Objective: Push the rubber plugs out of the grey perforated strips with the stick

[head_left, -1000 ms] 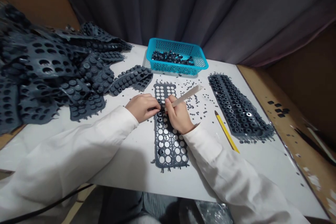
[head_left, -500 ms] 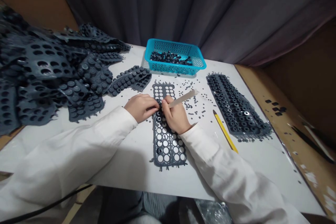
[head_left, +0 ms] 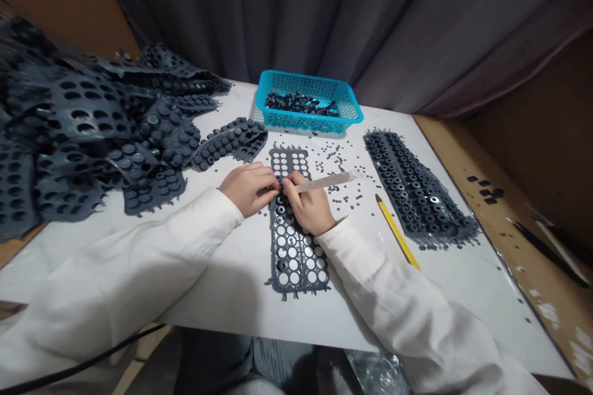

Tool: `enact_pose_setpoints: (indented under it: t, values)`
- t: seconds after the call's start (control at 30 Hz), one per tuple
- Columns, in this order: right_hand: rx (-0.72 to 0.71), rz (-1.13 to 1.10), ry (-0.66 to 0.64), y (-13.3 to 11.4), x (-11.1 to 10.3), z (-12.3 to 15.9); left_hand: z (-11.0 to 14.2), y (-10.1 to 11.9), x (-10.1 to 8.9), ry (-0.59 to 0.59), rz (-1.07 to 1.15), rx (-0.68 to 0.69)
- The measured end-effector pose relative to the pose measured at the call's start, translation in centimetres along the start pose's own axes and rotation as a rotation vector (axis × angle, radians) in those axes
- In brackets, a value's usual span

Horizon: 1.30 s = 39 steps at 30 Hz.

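Observation:
A dark grey rubber sheet (head_left: 300, 259) with rows of round holes lies flat on the table. My left hand (head_left: 251, 188) rests at its left edge, thumb and fingers pinched together over the holes; what is between them is hidden. Closed round a pale stick-shaped tool (head_left: 327, 181), my right hand (head_left: 311, 205) presses on the same sheet close to the left fingertips. The tool's working end is covered by the fingers. Most holes show white through them, while some near the hands and one low on the left hold dark rings.
A turquoise basket (head_left: 309, 122) of small dark pieces stands at the back. Heaped perforated rubber sheets (head_left: 88, 105) fill the left. On the right lie another studded sheet (head_left: 412, 191) and a yellow pencil-like stick (head_left: 397, 231). Small dark discs (head_left: 343, 199) are scattered beside the right hand.
The rear end of the pale tool has swung down and to the right. Both hands stay at nearly the same spot on the sheet.

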State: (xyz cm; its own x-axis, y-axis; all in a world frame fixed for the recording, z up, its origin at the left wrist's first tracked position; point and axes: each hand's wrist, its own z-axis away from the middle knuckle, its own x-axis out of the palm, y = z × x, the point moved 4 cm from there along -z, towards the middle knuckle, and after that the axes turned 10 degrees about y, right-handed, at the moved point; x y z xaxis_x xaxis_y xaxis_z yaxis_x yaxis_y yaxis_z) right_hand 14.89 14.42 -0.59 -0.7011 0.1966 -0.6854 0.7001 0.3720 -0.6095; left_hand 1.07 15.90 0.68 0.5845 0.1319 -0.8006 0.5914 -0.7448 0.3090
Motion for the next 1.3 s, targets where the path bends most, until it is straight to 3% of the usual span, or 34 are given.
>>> enact_pose_setpoints:
  t: [0.27,0.53,0.77,1.03,1.3]
  values:
    - [-0.012,-0.097,-0.032,0.4,0.4,0.0,0.1,-0.1,0.2,0.046,0.013,0.006]
    - [0.053,-0.272,0.021,0.9,0.2,-0.4,0.1,-0.2,0.2,0.038,0.023,-0.002]
    - [0.06,-0.284,0.028,0.8,0.0,-0.5,0.2,-0.3,0.3,0.025,0.029,-0.018]
    - [0.16,-0.406,0.174,1.0,-0.9,-0.2,0.2,-0.2,0.5,0.007,0.077,-0.053]
    - [0.154,-0.39,0.173,1.1,-0.8,-0.2,0.3,-0.2,0.7,-0.038,0.074,-0.061]
